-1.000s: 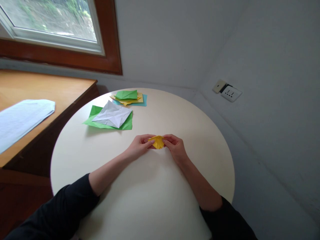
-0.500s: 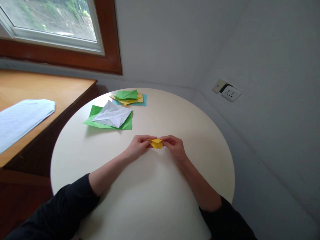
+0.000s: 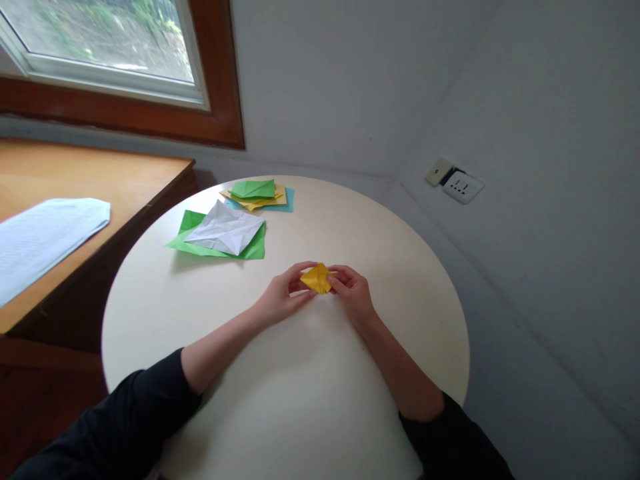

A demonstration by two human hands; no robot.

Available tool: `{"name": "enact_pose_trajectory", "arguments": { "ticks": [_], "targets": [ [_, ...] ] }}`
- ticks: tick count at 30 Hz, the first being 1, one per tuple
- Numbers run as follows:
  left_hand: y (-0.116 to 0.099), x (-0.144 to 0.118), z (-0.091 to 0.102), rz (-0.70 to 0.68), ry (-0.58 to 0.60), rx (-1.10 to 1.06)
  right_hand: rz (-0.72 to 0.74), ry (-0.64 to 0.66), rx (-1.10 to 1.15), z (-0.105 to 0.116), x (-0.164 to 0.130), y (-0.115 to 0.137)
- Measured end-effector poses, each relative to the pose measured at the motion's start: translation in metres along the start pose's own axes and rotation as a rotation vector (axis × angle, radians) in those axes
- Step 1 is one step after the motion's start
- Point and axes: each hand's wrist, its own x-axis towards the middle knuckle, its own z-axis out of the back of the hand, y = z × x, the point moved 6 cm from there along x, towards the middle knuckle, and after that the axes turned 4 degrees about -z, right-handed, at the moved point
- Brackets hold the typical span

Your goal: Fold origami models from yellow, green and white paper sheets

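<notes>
A small piece of folded yellow paper (image 3: 315,279), roughly diamond-shaped with creases on its face, is held between my two hands over the round table. My right hand (image 3: 353,291) pinches its right corner, the thumb in front and the fingers behind. Around its left side curves my left hand (image 3: 283,293), fingers at the upper edge and thumb along the lower edge, in a loose hold. The paper partly hides the left fingertips.
On the white round table (image 3: 300,387), a creased white sheet (image 3: 225,230) lies over a green sheet (image 3: 253,250). Behind them sits a stack of coloured papers (image 3: 254,190). At left, a wooden desk (image 3: 145,170) bears a pale sheet (image 3: 55,233). A wall socket (image 3: 463,186) is at right.
The yellow paper has turned so that a wider, diamond-shaped face shows. My left hand has loosened from a pinch, its thumb moving down and away from the fingers. My right hand keeps its pinch.
</notes>
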Motion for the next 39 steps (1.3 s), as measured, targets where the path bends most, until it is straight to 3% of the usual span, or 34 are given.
{"name": "enact_pose_trajectory", "arguments": {
  "ticks": [5,13,22,39],
  "targets": [
    [0.001,0.001,0.003,-0.111,-0.035,0.157,0.009,0.010,0.029,-0.002,0.000,0.001],
    [0.003,0.001,0.007,-0.002,-0.114,0.205,-0.037,0.027,0.052,-0.004,-0.001,-0.001],
    [-0.006,0.003,0.013,0.077,-0.183,0.099,-0.042,0.181,0.088,-0.009,-0.006,0.001],
    [0.004,0.003,0.012,0.153,-0.230,-0.050,0.042,0.108,-0.078,-0.007,-0.004,0.004]
  ]
}}
